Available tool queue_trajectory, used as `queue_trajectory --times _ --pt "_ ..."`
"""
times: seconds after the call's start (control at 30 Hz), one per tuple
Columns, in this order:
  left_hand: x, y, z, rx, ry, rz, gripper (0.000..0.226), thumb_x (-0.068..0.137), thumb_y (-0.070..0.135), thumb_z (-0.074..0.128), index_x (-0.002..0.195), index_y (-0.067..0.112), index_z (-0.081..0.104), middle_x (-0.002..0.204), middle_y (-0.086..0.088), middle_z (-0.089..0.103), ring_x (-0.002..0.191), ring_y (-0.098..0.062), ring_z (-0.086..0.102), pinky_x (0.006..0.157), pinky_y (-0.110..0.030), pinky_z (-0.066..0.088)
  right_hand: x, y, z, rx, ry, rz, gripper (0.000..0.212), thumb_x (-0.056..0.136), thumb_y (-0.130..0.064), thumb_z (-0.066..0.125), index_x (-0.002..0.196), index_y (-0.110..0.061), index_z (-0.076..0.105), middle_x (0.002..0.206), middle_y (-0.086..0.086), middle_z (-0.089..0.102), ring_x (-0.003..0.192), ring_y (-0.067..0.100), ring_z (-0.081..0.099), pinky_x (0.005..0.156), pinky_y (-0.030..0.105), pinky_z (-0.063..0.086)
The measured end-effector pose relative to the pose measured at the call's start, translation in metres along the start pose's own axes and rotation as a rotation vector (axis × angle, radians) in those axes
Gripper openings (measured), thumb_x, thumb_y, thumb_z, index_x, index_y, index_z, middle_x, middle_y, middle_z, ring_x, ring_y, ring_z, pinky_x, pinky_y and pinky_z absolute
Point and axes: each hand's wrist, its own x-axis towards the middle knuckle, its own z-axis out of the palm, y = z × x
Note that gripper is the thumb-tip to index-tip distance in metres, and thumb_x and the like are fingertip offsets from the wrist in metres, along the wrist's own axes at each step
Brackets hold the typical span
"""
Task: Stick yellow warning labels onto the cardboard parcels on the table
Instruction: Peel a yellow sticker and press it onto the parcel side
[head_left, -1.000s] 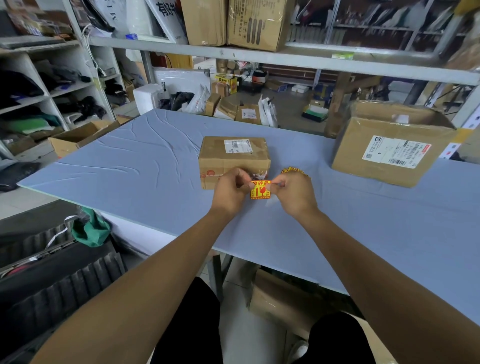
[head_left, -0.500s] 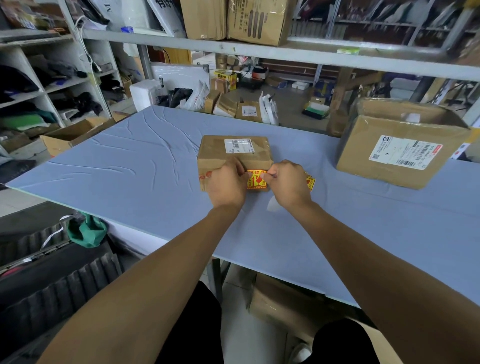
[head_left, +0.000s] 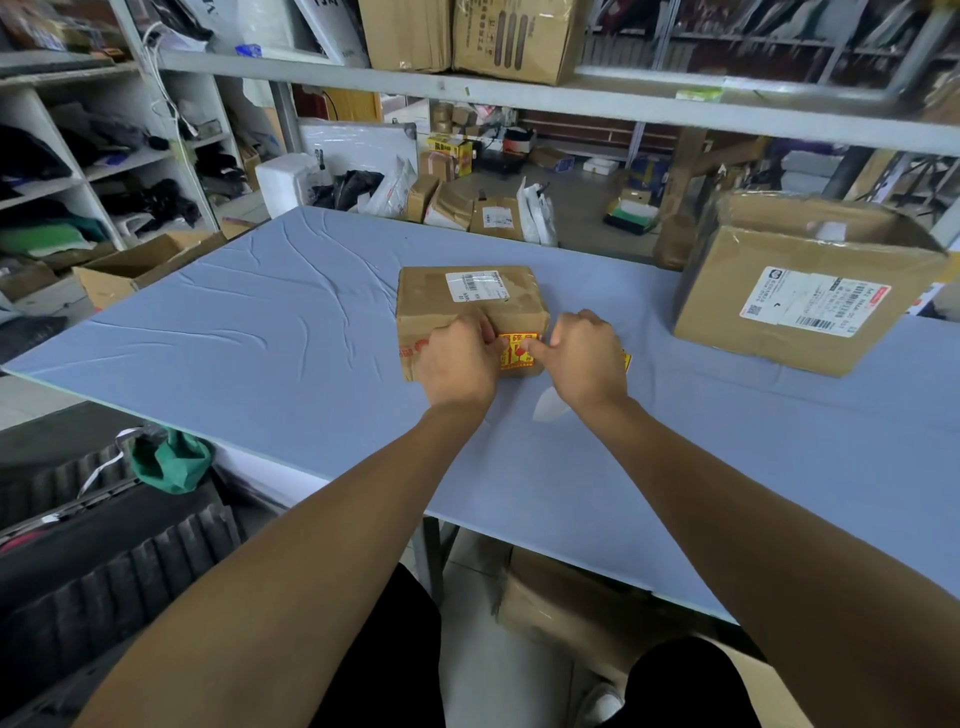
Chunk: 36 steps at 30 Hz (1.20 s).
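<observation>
A small cardboard parcel with a white shipping slip on top lies mid-table. A yellow warning label with red print sits flat against its near face. My left hand is curled against that face and touches the label's left edge. My right hand has its thumb pressed on the label's right edge. A bit of another yellow label pokes out from behind the right hand. A larger cardboard parcel with a white slip stands at the right.
A white scrap of backing paper lies on the blue-grey table just before my right wrist. A metal shelf beam runs overhead at the back. Cartons and bags crowd the floor beyond the table and under it.
Both hands carried the yellow label from the air in front of the small parcel onto its near face. They now press it there.
</observation>
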Motion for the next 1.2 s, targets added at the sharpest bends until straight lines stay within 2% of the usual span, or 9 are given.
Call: queue_trajectory --times 0.1,0.17,0.33,0.5,0.63,0.8,0.87,1.0,1.2 --pt "0.002 -0.002 0.001 0.029 -0.004 0.011 0.016 0.088 0.034 0.067 0.088 0.018 0.066 0.092 -0.012 0.075 0.089 -0.035 0.068 0.071 -0.033 0.043 0.000 0.005 0.001 0.069 0.029 -0.088 0.051 0.084 -0.033 0.070 0.127 -0.015 0.048 0.119 0.014 0.057 0.099 0.036 0.062 0.072 0.036 0.045" --pt "0.005 -0.004 0.001 0.040 -0.014 0.037 0.017 0.087 0.034 0.066 0.088 0.017 0.066 0.092 -0.013 0.074 0.090 -0.037 0.067 0.072 -0.035 0.046 0.002 0.006 0.002 0.115 -0.035 -0.164 0.061 0.085 -0.029 0.070 0.140 -0.025 0.043 0.122 0.011 0.057 0.101 0.032 0.062 0.079 0.034 0.047" --pt "0.013 -0.008 -0.004 0.195 0.008 0.089 0.036 0.086 0.046 0.064 0.098 0.013 0.067 0.099 -0.017 0.072 0.095 -0.039 0.066 0.076 -0.038 0.048 0.009 0.003 0.006 0.207 -0.095 -0.156 0.051 0.086 -0.024 0.069 0.132 -0.020 0.050 0.108 0.014 0.065 0.096 0.029 0.063 0.082 0.033 0.048" --pt "0.015 -0.022 -0.002 0.383 0.274 0.170 0.070 0.066 0.065 0.072 0.108 0.012 0.054 0.123 -0.020 0.055 0.113 -0.041 0.051 0.089 -0.050 0.042 0.019 0.008 0.008 0.239 -0.081 -0.178 0.040 0.085 -0.027 0.070 0.121 -0.017 0.057 0.121 0.012 0.057 0.097 0.032 0.062 0.083 0.030 0.046" --pt "0.024 -0.033 0.000 0.314 0.094 0.043 0.088 0.061 0.083 0.060 0.122 0.024 0.038 0.160 -0.016 0.014 0.144 -0.049 0.018 0.106 -0.069 0.026 0.022 0.014 0.013 0.263 -0.056 -0.227 0.036 0.086 -0.030 0.069 0.117 -0.017 0.056 0.131 0.008 0.054 0.096 0.030 0.064 0.082 0.031 0.049" --pt "0.026 -0.040 0.008 0.085 0.090 0.043 0.091 0.059 0.075 0.071 0.124 0.021 0.039 0.157 -0.013 0.017 0.129 -0.042 0.037 0.087 -0.054 0.054 0.023 0.017 0.017 0.304 -0.086 -0.194 0.050 0.078 -0.022 0.078 0.121 -0.020 0.053 0.138 0.004 0.054 0.098 0.024 0.066 0.082 0.033 0.056" --pt "0.027 -0.040 0.010 0.088 0.102 0.057 0.093 0.054 0.071 0.078 0.122 0.020 0.039 0.157 -0.012 0.018 0.128 -0.039 0.037 0.083 -0.051 0.055 0.022 0.019 0.020 0.316 -0.087 -0.186 0.057 0.074 -0.017 0.082 0.124 -0.020 0.053 0.140 0.004 0.054 0.102 0.024 0.066 0.084 0.031 0.055" --pt "0.028 -0.043 0.012 0.124 0.096 0.071 0.101 0.046 0.070 0.083 0.122 0.021 0.037 0.156 -0.012 0.016 0.128 -0.038 0.036 0.082 -0.050 0.057 0.018 0.020 0.026 0.339 -0.073 -0.179 0.063 0.072 -0.015 0.083 0.126 -0.022 0.051 0.147 0.003 0.048 0.116 0.026 0.062 0.092 0.044 0.056" --pt "0.027 -0.040 0.013 0.129 0.120 0.053 0.095 0.057 0.078 0.069 0.125 0.020 0.038 0.158 -0.012 0.016 0.129 -0.039 0.036 0.083 -0.050 0.054 0.016 0.019 0.028 0.387 -0.043 -0.185 0.058 0.076 -0.026 0.080 0.126 -0.019 0.052 0.150 0.002 0.046 0.120 0.025 0.061 0.094 0.041 0.055"
